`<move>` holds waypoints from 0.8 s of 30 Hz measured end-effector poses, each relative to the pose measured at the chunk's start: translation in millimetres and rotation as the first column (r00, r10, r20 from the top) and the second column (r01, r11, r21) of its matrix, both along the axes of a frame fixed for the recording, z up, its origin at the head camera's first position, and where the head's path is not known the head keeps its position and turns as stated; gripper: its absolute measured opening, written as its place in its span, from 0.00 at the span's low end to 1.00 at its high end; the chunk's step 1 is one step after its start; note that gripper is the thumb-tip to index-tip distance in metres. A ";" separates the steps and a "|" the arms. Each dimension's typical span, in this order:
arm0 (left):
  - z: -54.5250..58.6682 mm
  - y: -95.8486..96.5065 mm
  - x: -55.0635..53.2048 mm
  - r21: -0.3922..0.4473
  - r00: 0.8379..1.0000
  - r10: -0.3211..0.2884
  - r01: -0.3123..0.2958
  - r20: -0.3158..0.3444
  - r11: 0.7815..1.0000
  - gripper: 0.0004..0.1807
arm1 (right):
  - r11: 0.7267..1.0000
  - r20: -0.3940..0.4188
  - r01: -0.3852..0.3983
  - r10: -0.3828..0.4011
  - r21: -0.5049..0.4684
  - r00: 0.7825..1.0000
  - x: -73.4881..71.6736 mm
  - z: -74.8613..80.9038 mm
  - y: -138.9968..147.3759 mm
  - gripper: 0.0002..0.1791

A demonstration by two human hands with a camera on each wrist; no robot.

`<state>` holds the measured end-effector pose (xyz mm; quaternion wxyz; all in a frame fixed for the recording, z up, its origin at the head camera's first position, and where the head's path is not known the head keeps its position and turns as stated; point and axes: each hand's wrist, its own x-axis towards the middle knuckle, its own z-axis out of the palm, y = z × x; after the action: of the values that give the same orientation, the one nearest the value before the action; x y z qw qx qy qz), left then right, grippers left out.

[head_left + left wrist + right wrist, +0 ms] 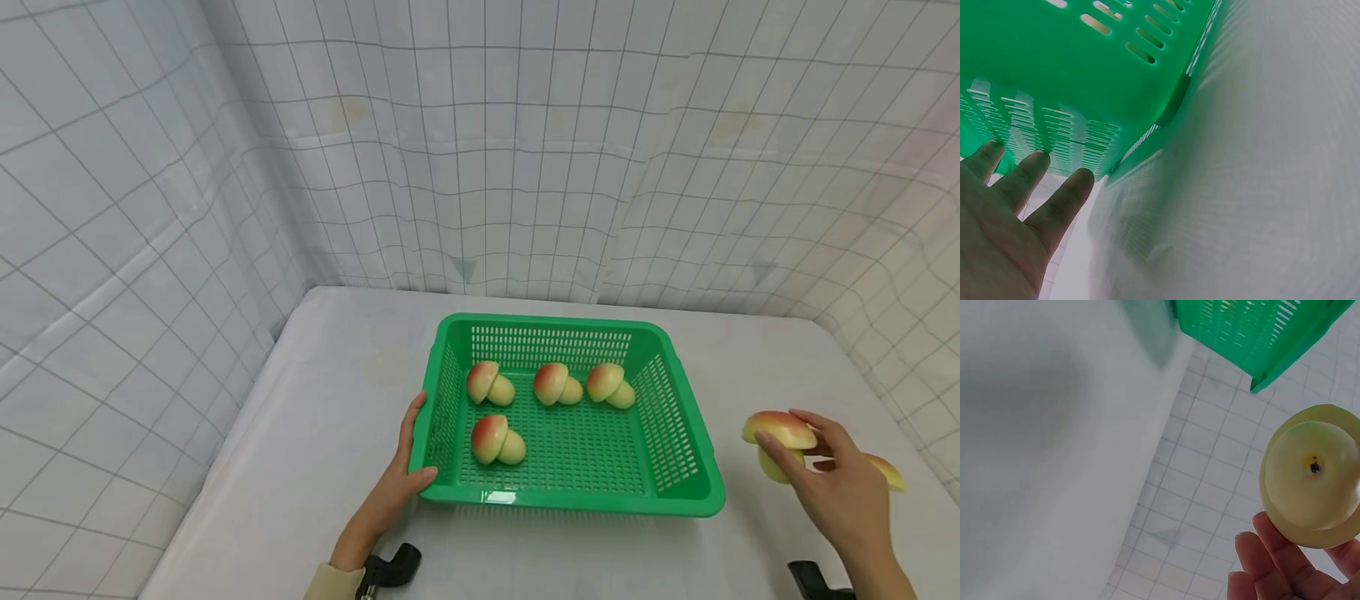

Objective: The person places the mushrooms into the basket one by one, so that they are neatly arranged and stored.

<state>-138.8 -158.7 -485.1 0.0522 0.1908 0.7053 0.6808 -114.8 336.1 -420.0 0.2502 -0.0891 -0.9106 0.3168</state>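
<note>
A green plastic basket stands on the white table. My left hand rests against its front left corner, the thumb near the front rim and the fingers along the left side. In the left wrist view, three fingers reach out fairly straight towards the slotted wall. Off to the right of the basket, my right hand pinches a toy mushroom with a red and yellow cap, raised above the table. The right wrist view shows the underside of that mushroom, its pale stem end bearing a small dark hole.
Several similar mushrooms lie in the basket, among them one at the front left and one at the back right. Another mushroom is partly hidden behind my right hand. White gridded curtains hang around the table.
</note>
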 end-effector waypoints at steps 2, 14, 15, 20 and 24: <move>0.2 0.0 0.0 -0.001 1.000 0.002 -0.002 0.003 1.000 0.46 | 1.000 -0.019 -0.015 0.015 -0.010 1.000 0.0 3.5 -4.8 0.28; 0.5 0.1 0.0 -0.010 1.000 0.009 -0.009 0.010 1.000 0.46 | 0.992 -0.055 -0.124 0.124 -0.010 0.991 0.6 23.0 -31.0 0.28; 0.6 0.1 -0.2 -0.009 1.000 0.008 -0.008 0.010 1.000 0.46 | 0.991 -0.047 -0.131 0.131 0.001 0.990 0.8 24.7 -32.7 0.28; -0.3 -0.3 -0.2 -0.017 1.000 0.008 -0.008 0.003 1.000 0.46 | 0.983 -0.027 -0.180 0.181 0.031 0.983 0.8 30.9 -41.6 0.29; -1.1 -0.6 0.0 -0.021 1.000 0.009 -0.009 -0.003 1.000 0.46 | 0.970 -0.042 -0.238 0.240 0.044 0.970 -1.7 33.9 -48.2 0.29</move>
<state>-138.8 -159.3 -486.2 0.0501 0.1882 0.7132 0.6734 -116.5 287.9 -386.1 0.2331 0.0335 -0.9146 0.3288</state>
